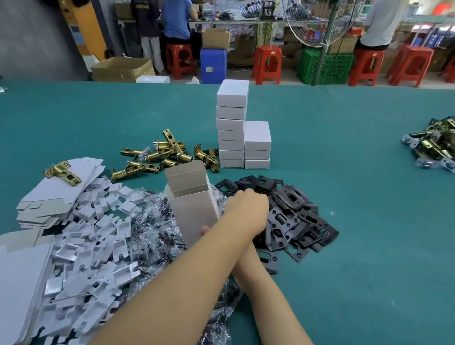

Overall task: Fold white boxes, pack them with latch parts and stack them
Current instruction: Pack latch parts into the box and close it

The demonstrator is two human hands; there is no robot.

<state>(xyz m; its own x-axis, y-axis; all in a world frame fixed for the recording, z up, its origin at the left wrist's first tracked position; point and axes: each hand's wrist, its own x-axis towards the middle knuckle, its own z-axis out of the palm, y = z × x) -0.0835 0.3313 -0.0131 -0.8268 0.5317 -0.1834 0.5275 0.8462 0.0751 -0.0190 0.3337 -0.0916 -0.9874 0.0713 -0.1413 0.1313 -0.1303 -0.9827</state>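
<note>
An open white box [191, 196] stands tilted above the heaps, its top flaps up. My right hand [205, 229] grips its lower end; only a fingertip shows, because my left forearm crosses over it. My left hand [246, 210] reaches across onto the pile of black strike plates [296, 221], fingers curled down into it with the tips hidden. Brass latch bolts [157, 156] lie behind the box. Two stacks of closed white boxes [231, 123] stand further back, the left one taller.
Flat box blanks [53, 194] with one brass latch on top, white card inserts [98, 246] and clear plastic bags [151, 221] lie on the left of the green table [350, 263]. More latches [446, 146] are heaped at the far right. People work at benches beyond.
</note>
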